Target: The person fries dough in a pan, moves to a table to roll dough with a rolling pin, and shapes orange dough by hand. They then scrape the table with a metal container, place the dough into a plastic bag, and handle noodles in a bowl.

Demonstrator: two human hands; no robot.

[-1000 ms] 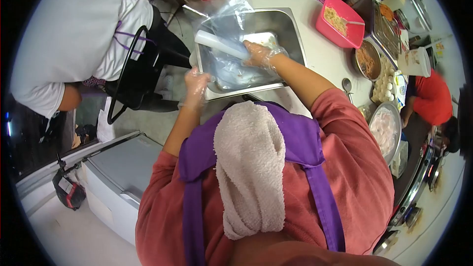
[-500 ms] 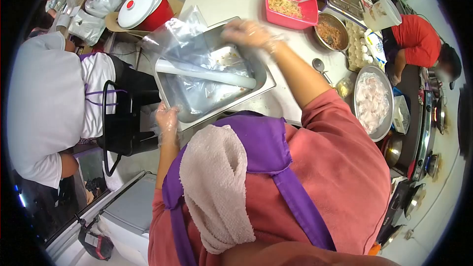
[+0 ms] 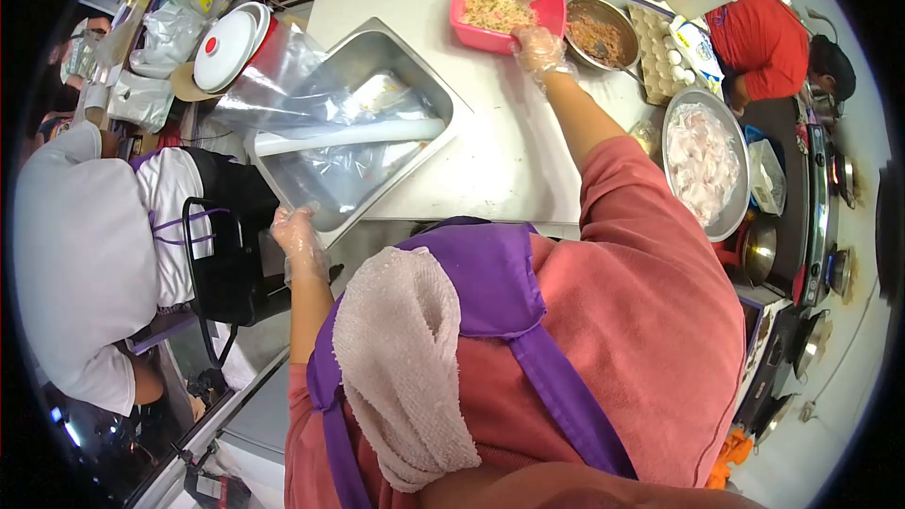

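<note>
My left hand (image 3: 300, 230), in a clear plastic glove, grips the near left rim of a steel tray (image 3: 436, 87). Clear plastic sheeting (image 3: 330, 172) lines the tray and spills over its far left side. A long white roll or tube (image 3: 353, 136) lies across it inside. At the far side of the table, my gloved right hand (image 3: 541, 53) has its fingers curled on the near right rim of a pink tub (image 3: 485, 41). Inside that tub is a pale shredded mixture (image 3: 497, 9) with a spoon in it. Some fingertips are hidden.
Right of the tub stand a metal bowl (image 3: 602, 35) of brownish filling and an egg carton (image 3: 652, 49). A large basin (image 3: 740, 165) holds pale raw meat. One person in white (image 3: 85, 236) is at left, another in red (image 3: 762, 42) at right, near the stove.
My right hand has left the tray and reached right to the pink tub. The tray has shifted left and turned a little, with my left hand still on its rim. The view has shifted too.
</note>
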